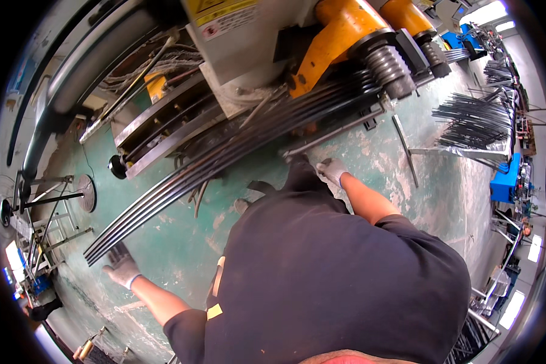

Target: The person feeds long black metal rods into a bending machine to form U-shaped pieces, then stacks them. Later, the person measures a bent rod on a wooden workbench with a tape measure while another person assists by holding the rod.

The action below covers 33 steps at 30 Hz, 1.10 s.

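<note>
A bundle of several long, dark metal rods (182, 179) runs from the machine at the upper right down to the lower left. My left hand (122, 268), in a pale glove with darker fingers, is beside the free rod ends. Its thumb stands apart and the blurred fingers reach toward the tips; no grip on them shows. In a similar glove, my right hand (332, 171) is low beside my dark-clothed leg, its fingers curled in with nothing visible in them. A thin metal bar (337, 131) lies just beyond that hand, apart from it.
Above the rods stands a machine with orange arms (340, 36) and coiled springs (389, 68). A steel rail (164, 130) juts out at its left. To the right, a rack (449, 153) carries many dark rods. A round fan (86, 193) stands at the left on the worn green floor.
</note>
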Each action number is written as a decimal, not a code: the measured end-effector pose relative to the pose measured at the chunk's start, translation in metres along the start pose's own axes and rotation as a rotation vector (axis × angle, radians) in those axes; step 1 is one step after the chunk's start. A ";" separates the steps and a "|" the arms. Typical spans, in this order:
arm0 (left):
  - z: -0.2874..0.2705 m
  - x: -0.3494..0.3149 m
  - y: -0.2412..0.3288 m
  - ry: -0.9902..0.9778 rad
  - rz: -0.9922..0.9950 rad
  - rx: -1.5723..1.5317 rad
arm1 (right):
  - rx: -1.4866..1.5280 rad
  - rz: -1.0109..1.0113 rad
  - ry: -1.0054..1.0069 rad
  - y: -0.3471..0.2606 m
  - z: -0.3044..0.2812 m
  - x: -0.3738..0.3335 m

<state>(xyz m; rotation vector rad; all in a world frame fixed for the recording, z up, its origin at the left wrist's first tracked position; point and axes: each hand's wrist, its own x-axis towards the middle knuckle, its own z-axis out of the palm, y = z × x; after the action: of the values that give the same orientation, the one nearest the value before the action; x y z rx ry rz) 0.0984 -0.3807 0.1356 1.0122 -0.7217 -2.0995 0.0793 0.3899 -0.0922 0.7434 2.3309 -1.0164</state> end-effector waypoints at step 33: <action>-0.031 -0.116 -0.412 -1.549 -0.216 1.294 | -0.064 0.289 0.030 0.129 -0.116 -0.093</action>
<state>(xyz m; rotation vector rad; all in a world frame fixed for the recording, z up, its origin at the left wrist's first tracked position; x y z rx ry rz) 0.0374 -0.0454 -0.1259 -0.4142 -2.9883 -2.1677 0.2056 0.5267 -0.0293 1.0396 2.1873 -0.8043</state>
